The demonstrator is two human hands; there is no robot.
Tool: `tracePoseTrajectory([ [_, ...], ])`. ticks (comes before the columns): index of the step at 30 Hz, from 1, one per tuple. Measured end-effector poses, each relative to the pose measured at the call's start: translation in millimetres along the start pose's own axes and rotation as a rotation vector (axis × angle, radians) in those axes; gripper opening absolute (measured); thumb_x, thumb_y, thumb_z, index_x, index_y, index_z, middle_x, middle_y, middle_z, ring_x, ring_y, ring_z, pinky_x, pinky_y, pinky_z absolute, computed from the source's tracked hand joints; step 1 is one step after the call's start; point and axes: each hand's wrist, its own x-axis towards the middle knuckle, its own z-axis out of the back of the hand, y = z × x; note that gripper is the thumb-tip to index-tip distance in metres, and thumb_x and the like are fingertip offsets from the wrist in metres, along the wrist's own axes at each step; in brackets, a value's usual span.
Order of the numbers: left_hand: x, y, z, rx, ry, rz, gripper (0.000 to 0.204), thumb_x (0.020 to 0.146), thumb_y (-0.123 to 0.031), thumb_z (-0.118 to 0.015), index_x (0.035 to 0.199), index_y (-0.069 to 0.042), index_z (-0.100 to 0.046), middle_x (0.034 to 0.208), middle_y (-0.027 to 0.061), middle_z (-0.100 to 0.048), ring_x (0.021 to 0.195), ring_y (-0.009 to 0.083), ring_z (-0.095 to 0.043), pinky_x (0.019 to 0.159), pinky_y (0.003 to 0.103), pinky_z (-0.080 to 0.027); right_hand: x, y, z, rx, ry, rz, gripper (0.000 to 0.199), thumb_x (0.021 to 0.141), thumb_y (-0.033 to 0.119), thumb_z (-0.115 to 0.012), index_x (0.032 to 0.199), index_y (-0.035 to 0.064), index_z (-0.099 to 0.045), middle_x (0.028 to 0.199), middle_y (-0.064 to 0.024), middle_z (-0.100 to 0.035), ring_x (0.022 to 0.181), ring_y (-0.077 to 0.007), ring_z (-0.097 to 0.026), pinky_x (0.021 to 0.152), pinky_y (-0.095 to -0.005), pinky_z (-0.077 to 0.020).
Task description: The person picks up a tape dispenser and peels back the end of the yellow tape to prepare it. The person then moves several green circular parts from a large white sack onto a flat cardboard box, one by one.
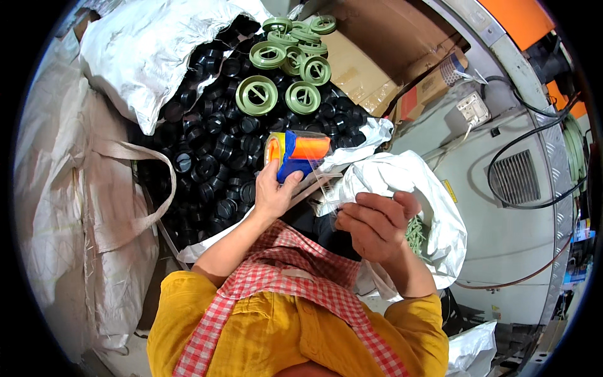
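Observation:
My left hand grips a roll of clear tape on a blue dispenser, with orange and yellow showing at its core. From the roll a transparent strip of tape runs toward my right hand. The right fingers are curled and pinched at the strip's end, partly hiding it. Beyond the dispenser, several round green plastic parts with crossbars in their centres lie on a heap of black plastic caps.
A white sack lies at the back left, beside a large bag with a strap. Cardboard boxes stand at the back. To the right are an open white bag holding thin green pieces, and a grey machine cabinet with black cables.

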Motion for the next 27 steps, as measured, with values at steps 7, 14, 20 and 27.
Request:
tracePoseTrajectory([
  [7, 20, -19, -28, -0.389, -0.106, 0.023, 0.040, 0.088, -0.034, -0.068, 0.103, 0.003, -0.060, 0.082, 0.0069, -0.065, 0.073, 0.0101, -0.055, 0.068, 0.028, -0.047, -16, -19, -28, -0.024, -0.041, 0.188, 0.017, 0.075, 0.011, -0.067, 0.091, 0.0164, -0.070, 0.099, 0.0015, -0.067, 0.101, -0.0158, -0.063, 0.083, -0.0310, -0.0443],
  [14, 76, -26, -22, -0.420, -0.240, -0.010, 0.048, 0.092, -0.037, -0.064, 0.117, 0.003, -0.056, 0.098, 0.0061, -0.066, 0.086, 0.0117, -0.059, 0.080, 0.028, -0.047, -48, -42, -43, 0.015, -0.076, 0.223, 0.014, 0.073, 0.016, -0.072, 0.085, 0.0225, -0.068, 0.097, 0.0088, -0.067, 0.099, -0.0112, -0.060, 0.092, -0.0376, -0.0262],
  [20, 132, 78, 0, 0.097, -0.266, -0.222, 0.044, 0.081, -0.019, -0.072, 0.116, 0.001, -0.054, 0.105, 0.0160, -0.061, 0.099, 0.0297, -0.057, 0.089, 0.038, -0.043, -13, -80, -48, 0.204, -0.196, -0.204, 0.020, 0.072, 0.006, -0.072, 0.090, 0.0130, -0.063, 0.100, -0.0003, -0.066, 0.102, -0.0248, -0.060, 0.087, -0.0435, -0.0362],
  [27, 192, 169, -3, 0.557, -0.233, -0.332, 0.037, 0.075, -0.017, -0.073, 0.105, -0.001, -0.058, 0.112, 0.0184, -0.056, 0.110, 0.0375, -0.049, 0.096, 0.048, -0.034, 27, -179, -103, 0.648, -0.461, -0.711, 0.032, 0.073, -0.002, -0.072, 0.102, 0.0027, -0.059, 0.108, -0.0112, -0.062, 0.108, -0.0251, -0.058, 0.097, -0.0349, -0.0404],
])
